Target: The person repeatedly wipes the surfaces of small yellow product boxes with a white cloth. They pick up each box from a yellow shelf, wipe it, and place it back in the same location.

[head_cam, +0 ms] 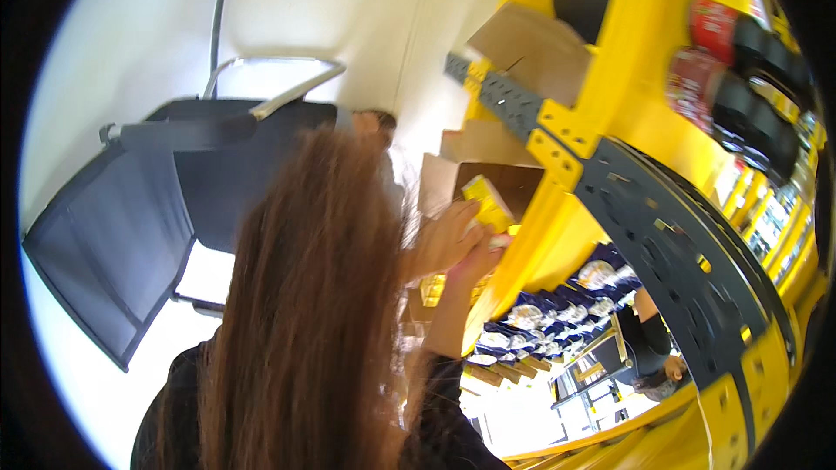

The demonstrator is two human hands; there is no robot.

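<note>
Long brown hair (pixel 307 287) hangs down the middle of the view and covers part of my arms. Beyond it, both hands come together at a small yellow carton (pixel 488 204) by the yellow shelf post. My left hand (pixel 444 238) reaches in from behind the hair, its fingers around the carton's lower end. From the black sleeve below, my right hand (pixel 475 264) meets it there, fingers bent at the same end. Just behind the carton is an open cardboard box (pixel 436 183) with a dark inside. Blur hides the exact finger contact.
A yellow upright (pixel 588 111) and dark perforated shelf panels (pixel 659 254) stand close on the right. Dark blue packets (pixel 522 320) line a lower shelf. A black chair (pixel 241 163) with a metal armrest is at left. Other people (pixel 653 365) are partly visible.
</note>
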